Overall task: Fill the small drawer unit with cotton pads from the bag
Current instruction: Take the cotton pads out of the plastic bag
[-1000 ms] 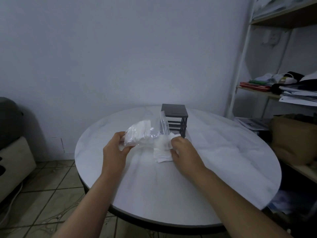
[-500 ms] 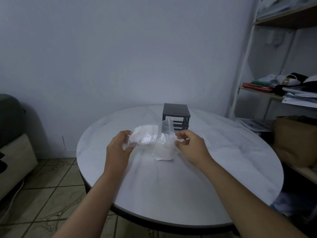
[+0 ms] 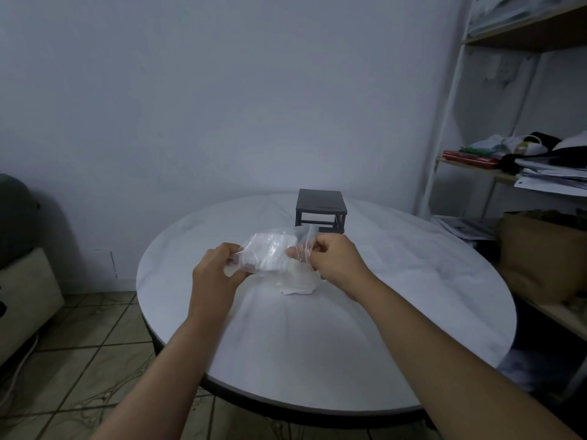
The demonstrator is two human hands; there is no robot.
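A clear plastic bag (image 3: 270, 249) of white cotton pads is held in the air over the round white table (image 3: 413, 312). My left hand (image 3: 216, 274) grips its left end and my right hand (image 3: 336, 260) pinches its right, open end. Under the bag a loose pile of white cotton pads (image 3: 300, 281) lies on the table. The small dark grey drawer unit (image 3: 320, 211) stands behind the bag near the table's far edge; its front slots look hollow and its lower part is hidden by the bag.
A white shelf rack (image 3: 444, 122) with clothes, papers and a brown paper bag (image 3: 540, 255) stands to the right. A beige and dark seat (image 3: 22, 281) sits at the left on the tiled floor.
My right hand left the pile of pads on the table and took hold of the bag's open end. The bag has tilted flatter and both hands now hold it.
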